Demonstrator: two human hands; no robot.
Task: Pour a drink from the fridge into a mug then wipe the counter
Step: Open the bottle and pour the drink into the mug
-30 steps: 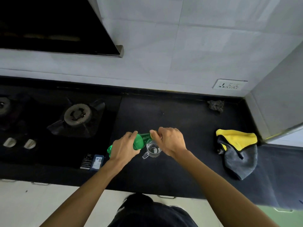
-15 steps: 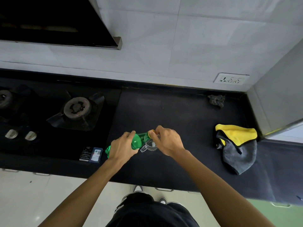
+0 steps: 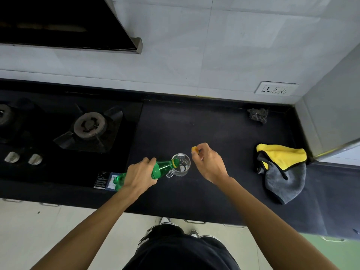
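Pale tiled wall (image 3: 194, 45), gas hob (image 3: 89, 127), possibly hood (image 3: 58, 22).

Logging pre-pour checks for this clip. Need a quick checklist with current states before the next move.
1. Cap off: ok. The yellow cap is pinched in the right hand, beside the mug and apart from it.
2. Bottle grip: ok. The left hand wraps the green bottle mid-body.
3. Mouth over the mug: ok. The tilted neck sits over the rim of the glass mug.
4. Mug upright on the counter: ok.
5. Fill level: cannot tell.
6. Wipe cloth at hand: ok. The yellow-grey cloth lies on the counter to the right.
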